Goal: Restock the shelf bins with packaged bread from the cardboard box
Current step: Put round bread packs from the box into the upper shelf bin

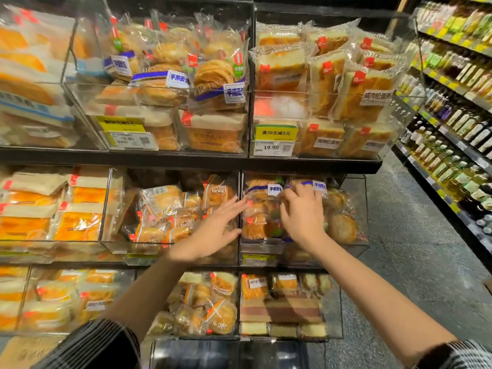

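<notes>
Clear shelf bins hold packaged bread on three shelf levels. My right hand [302,214] reaches into the middle-row right bin [356,235], and its fingers rest on the bread packages with blue labels [266,206] stacked there. Whether they grip a package I cannot tell. My left hand [215,230] is spread flat with straight fingers in front of the divider between that bin and the middle bin of small bread packs [165,211]; it holds nothing. A corner of brown cardboard [24,350], perhaps the box, shows at the bottom left.
The upper shelf carries full bins with yellow price tags [275,134]. The lower shelf holds bins of sliced cake [279,310] and buns. An aisle of grey floor [412,249] runs to the right, lined by shelves of bottles [458,123].
</notes>
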The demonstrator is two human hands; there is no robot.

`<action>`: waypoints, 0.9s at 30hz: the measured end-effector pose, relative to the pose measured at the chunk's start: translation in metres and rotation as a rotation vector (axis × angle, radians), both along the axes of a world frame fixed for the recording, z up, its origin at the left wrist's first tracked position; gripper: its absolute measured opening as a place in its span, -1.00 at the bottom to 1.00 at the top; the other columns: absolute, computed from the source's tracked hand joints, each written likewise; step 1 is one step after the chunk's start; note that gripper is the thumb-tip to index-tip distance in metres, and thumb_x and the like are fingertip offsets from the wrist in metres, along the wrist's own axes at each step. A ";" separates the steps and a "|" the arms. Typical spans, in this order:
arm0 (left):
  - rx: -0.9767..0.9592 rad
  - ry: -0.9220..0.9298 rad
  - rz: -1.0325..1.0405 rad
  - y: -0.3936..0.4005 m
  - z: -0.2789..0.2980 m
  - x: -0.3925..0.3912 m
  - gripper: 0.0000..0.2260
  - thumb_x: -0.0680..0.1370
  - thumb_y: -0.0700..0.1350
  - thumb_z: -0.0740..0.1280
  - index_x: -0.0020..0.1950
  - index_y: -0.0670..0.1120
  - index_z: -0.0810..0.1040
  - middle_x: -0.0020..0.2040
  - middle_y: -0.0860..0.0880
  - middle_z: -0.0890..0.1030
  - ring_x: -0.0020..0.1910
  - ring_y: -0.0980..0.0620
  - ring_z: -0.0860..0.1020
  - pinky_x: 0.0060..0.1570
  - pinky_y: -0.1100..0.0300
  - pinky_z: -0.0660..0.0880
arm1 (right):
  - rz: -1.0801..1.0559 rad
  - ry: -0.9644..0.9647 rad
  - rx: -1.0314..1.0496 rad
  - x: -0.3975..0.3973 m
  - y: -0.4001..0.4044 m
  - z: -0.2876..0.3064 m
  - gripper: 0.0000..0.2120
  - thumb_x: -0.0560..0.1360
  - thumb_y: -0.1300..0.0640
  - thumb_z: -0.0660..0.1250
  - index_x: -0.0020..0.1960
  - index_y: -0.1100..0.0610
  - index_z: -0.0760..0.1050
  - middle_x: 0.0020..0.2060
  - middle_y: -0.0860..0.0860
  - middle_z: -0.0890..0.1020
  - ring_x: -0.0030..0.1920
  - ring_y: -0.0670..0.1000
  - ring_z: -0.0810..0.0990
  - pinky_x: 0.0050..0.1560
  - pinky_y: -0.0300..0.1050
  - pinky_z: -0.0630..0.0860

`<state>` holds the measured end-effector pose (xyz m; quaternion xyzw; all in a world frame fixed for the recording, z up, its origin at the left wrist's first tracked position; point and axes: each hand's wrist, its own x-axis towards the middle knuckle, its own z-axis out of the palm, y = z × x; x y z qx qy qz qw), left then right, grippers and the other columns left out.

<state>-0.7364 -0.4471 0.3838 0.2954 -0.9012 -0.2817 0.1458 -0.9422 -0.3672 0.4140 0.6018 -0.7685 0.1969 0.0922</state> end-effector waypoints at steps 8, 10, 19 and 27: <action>0.256 0.129 0.306 0.027 -0.014 0.102 -0.75 0.57 -0.19 0.31 0.21 0.03 0.55 0.15 0.12 0.55 0.09 0.25 0.52 0.23 0.25 0.43 | 0.463 -0.241 0.223 0.096 -0.035 0.017 -0.74 0.58 0.13 0.20 0.22 0.10 0.53 -0.11 0.10 0.67 -0.09 0.11 0.63 -0.06 0.03 0.57; 0.259 0.191 0.428 0.044 -0.017 0.140 -0.87 0.56 -0.10 0.32 0.06 0.06 0.61 0.04 0.13 0.61 0.06 0.19 0.56 0.14 0.20 0.49 | 0.591 -0.205 0.323 0.134 -0.044 0.014 -0.73 0.58 0.13 0.18 0.22 0.11 0.53 -0.06 0.15 0.67 -0.01 0.17 0.62 0.00 0.05 0.54; 0.479 -0.162 0.742 0.139 -0.037 0.327 -0.72 0.57 -0.11 0.31 0.28 -0.08 0.53 0.14 -0.01 0.60 0.10 0.06 0.57 0.13 0.14 0.49 | 1.062 -0.114 0.690 0.337 -0.054 -0.026 -0.84 0.54 0.08 0.26 0.04 0.04 0.60 -0.09 0.05 0.68 -0.06 0.07 0.64 -0.09 -0.01 0.55; 0.616 0.027 1.152 0.266 -0.069 0.466 -0.75 0.57 -0.24 0.30 0.25 -0.18 0.53 0.06 -0.04 0.62 -0.04 0.30 0.55 -0.09 0.48 0.41 | 1.249 0.013 0.935 0.515 -0.009 -0.078 -0.81 0.54 0.12 0.27 0.08 0.16 0.58 0.06 0.17 0.63 0.12 0.15 0.57 0.00 -0.11 0.40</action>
